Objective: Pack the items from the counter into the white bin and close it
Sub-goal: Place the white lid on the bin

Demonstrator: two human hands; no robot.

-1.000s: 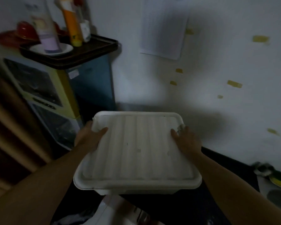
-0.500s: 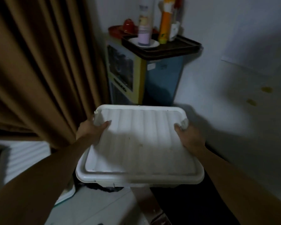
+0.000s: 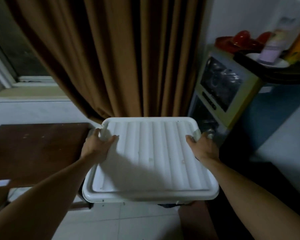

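Note:
The white bin is held in the air in front of me, with its ribbed lid on top. My left hand grips the far left side of the bin, thumb resting on the lid. My right hand grips the far right side the same way. The bin's contents are hidden under the lid. White floor tiles show below it.
A brown curtain hangs straight ahead. A dark wooden table stands to the left. At right is a yellow-green cabinet topped by a dark tray with bottles and red items. A window sits at far left.
I have turned left while carrying the bin: the cabinet and tray slid to the right of the view, and the curtain and table came into view. Both hands kept their grip.

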